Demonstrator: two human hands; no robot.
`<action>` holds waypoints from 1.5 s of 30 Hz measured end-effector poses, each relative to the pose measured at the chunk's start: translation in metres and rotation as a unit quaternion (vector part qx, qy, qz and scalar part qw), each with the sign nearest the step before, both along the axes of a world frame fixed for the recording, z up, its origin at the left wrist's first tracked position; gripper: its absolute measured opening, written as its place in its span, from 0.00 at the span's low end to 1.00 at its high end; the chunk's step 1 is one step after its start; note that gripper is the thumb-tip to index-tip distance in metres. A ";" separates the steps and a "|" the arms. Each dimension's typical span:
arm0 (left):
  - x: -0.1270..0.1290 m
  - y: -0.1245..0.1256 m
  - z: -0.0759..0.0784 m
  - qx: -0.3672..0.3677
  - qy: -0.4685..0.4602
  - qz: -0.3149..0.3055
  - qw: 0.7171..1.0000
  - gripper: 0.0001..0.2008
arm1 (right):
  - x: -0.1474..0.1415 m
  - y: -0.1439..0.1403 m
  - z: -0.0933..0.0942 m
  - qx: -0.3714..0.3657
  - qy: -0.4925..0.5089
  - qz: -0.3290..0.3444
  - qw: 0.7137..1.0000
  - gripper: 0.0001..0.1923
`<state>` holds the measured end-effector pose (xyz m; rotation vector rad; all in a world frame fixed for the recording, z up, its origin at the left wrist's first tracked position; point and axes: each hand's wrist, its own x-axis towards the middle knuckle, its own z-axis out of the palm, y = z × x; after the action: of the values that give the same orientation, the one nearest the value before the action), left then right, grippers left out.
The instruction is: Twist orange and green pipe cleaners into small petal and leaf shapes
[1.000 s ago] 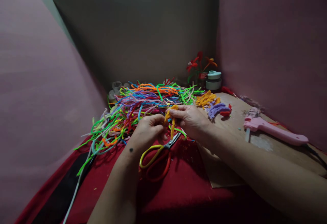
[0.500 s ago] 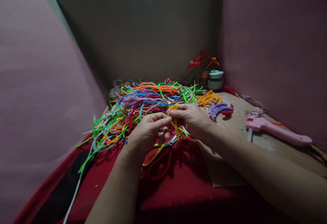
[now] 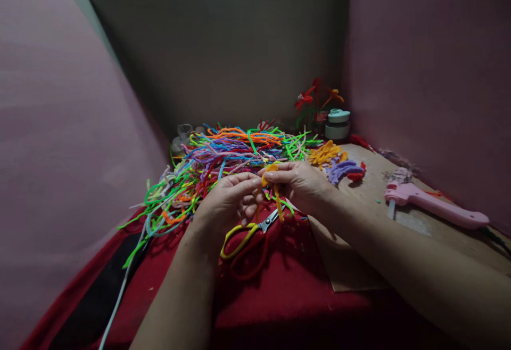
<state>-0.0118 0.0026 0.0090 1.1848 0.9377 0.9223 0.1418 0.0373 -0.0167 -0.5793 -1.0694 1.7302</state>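
A yellow-orange pipe cleaner (image 3: pixel 278 205), bent into a small loop at its top with a tail hanging down, is pinched in my right hand (image 3: pixel 299 179). My left hand (image 3: pixel 229 201) meets it from the other side, thumb and forefinger closed on the loop's left edge. Below both hands, scissors (image 3: pixel 266 223) with one yellow and one red handle lie on the red cloth (image 3: pixel 275 291). Right behind my fingers rises a large heap of many-coloured pipe cleaners (image 3: pixel 239 147).
At right, a pink glue gun (image 3: pixel 435 203) rests on a brown board (image 3: pixel 371 163). Bent orange pieces (image 3: pixel 325 153) and purple pieces (image 3: pixel 344 170) sit nearer the heap. Behind stand a lidded container (image 3: pixel 337 124) and red pipe-cleaner flowers (image 3: pixel 305 98). A white cord (image 3: pixel 118 298) runs down the left.
My left hand has shifted slightly left and down, its fingers straighter, uncovering more of the scissors' yellow handle. The pipe cleaner's tail has swung a little to the right.
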 end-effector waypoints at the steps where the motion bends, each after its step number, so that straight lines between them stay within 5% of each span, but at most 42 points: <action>1: -0.001 0.000 0.000 0.007 0.010 0.002 1.000 0.07 | 0.000 0.000 0.000 0.003 -0.004 0.003 1.000 0.06; 8: 0.004 -0.001 0.001 0.068 0.039 0.065 0.995 0.09 | -0.001 -0.006 -0.002 0.066 -0.036 -0.003 0.997 0.10; 13: 0.007 0.001 -0.001 0.134 0.038 0.149 0.979 0.09 | -0.001 -0.011 0.001 0.077 -0.154 -0.028 0.985 0.06; 18: 0.006 0.002 -0.002 0.167 0.079 0.167 0.969 0.08 | 0.001 -0.017 0.007 0.146 -0.244 -0.041 0.958 0.15; 25: 0.009 -0.002 0.003 0.113 0.067 0.170 0.977 0.09 | -0.001 -0.017 0.005 0.123 -0.147 -0.053 0.980 0.10; 31: 0.012 -0.005 0.003 0.143 0.118 0.159 0.970 0.08 | -0.004 -0.013 0.003 0.085 0.017 -0.096 0.992 0.11; 45: 0.017 -0.004 -0.001 0.173 0.142 0.153 0.963 0.07 | -0.003 -0.015 0.001 0.172 -0.089 -0.156 0.969 0.06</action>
<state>0.0052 -0.0010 0.0078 1.5256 1.2491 1.2198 0.1389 0.0226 -0.0156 -0.6503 -1.2946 1.2036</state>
